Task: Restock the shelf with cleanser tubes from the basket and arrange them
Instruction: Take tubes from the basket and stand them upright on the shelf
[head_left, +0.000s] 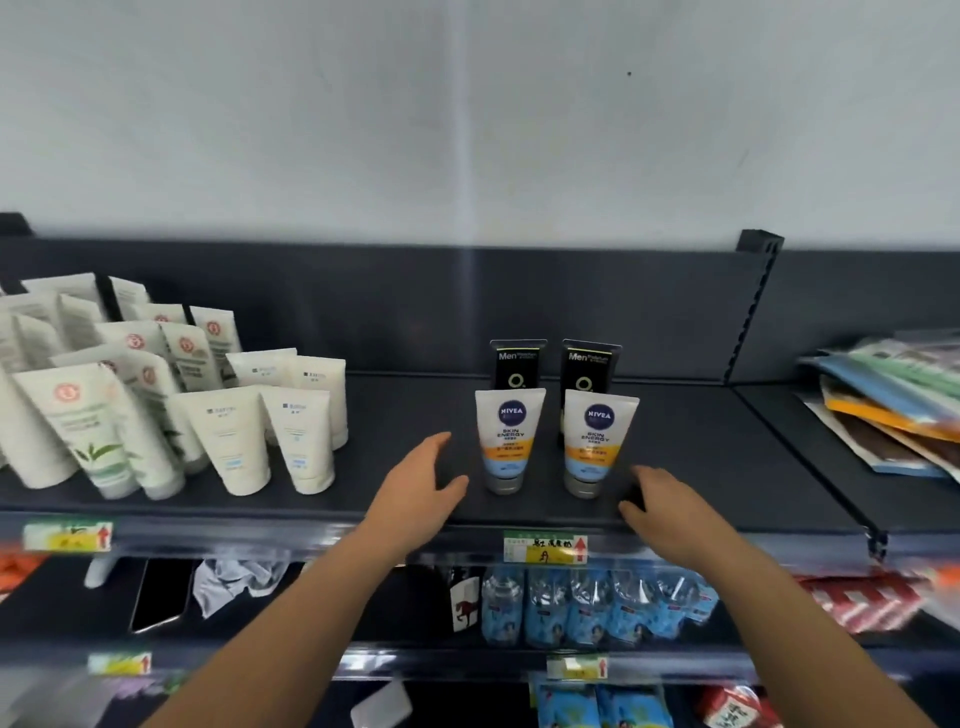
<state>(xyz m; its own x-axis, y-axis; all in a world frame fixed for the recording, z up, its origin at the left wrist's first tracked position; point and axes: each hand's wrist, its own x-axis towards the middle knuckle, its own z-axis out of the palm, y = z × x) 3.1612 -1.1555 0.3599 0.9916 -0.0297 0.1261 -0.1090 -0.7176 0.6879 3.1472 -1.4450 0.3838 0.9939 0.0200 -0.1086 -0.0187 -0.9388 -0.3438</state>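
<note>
Two Nivea tubes (510, 436) stand near the shelf's (717, 467) front edge, with two black tubes (517, 364) behind. Your empty left hand (421, 486) and right hand (662, 501) flank them, fingers spread.

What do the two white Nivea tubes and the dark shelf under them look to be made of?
White Nivea tubes, left and right: likely soft plastic, satin printed skin, flat crimped top ends; silver caps look like metallised plastic. Dark grey shelf: probably painted sheet metal, matte with a faint sheen.
</note>
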